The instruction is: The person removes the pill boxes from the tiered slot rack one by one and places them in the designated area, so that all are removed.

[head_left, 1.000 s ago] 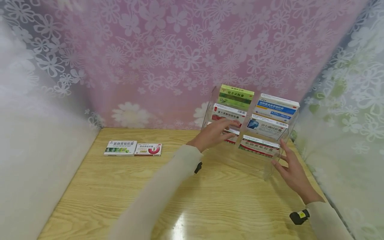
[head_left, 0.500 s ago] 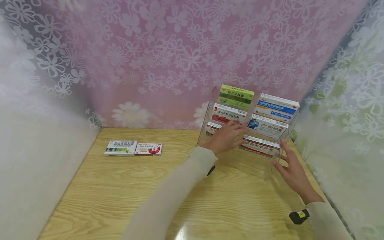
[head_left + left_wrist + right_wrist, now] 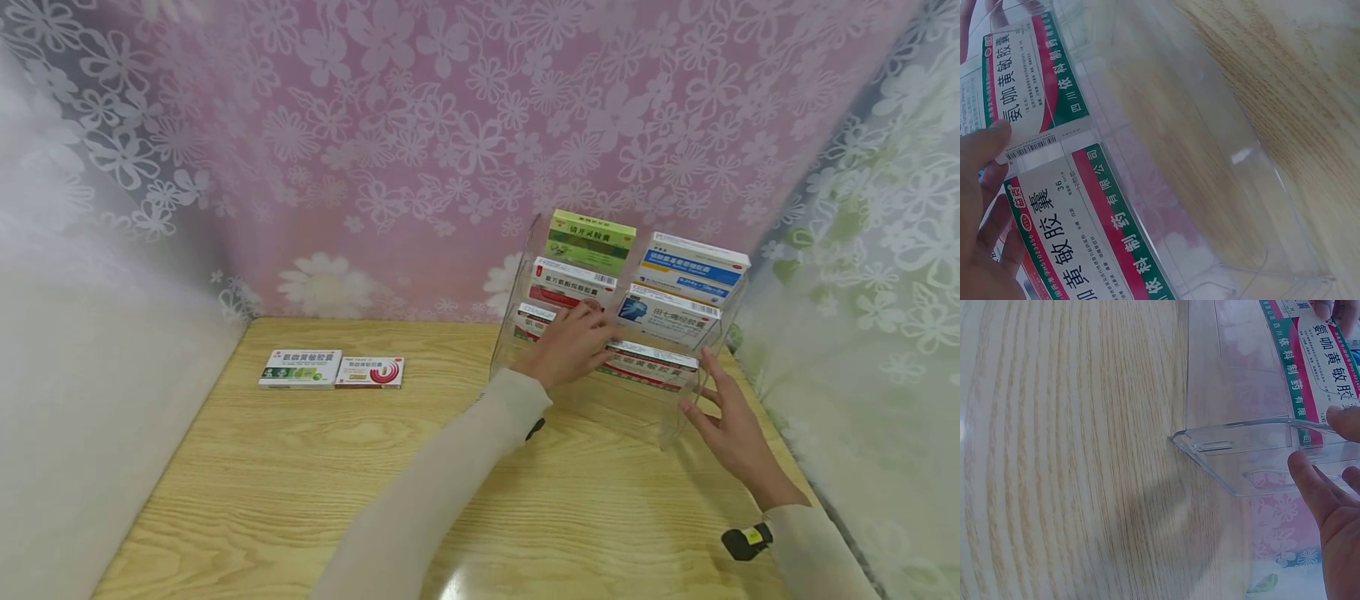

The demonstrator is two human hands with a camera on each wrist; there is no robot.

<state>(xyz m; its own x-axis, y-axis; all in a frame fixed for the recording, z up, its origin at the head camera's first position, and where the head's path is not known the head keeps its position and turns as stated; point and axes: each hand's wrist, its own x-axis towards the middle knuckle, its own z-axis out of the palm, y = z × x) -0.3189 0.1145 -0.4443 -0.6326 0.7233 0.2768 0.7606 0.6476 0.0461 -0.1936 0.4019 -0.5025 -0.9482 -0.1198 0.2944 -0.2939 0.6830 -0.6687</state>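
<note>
A clear plastic display rack (image 3: 637, 417) holds medicine boxes in three stepped rows. My left hand (image 3: 570, 344) reaches over the bottom row, covering part of the left white, red and green capsule box (image 3: 1079, 231). Its thumb lies on the front of the right capsule box (image 3: 1029, 81) at the near end, with the fingers curled behind, pinching it. At the rack's right side, my right hand (image 3: 731, 425) holds the clear side wall (image 3: 1235, 440) between thumb and fingers.
Higher on the rack stand a green box (image 3: 590, 242), a blue and white box (image 3: 690, 271), a red and white box (image 3: 573, 283) and a grey box (image 3: 667, 317). Two flat medicine boxes, a green-white one (image 3: 300, 368) and a red-white one (image 3: 370, 372), lie on the wooden table (image 3: 300, 467) at left.
My left hand has moved right along the bottom row, from the left capsule box to the near end of the right one. My right hand has stayed at the rack's side.
</note>
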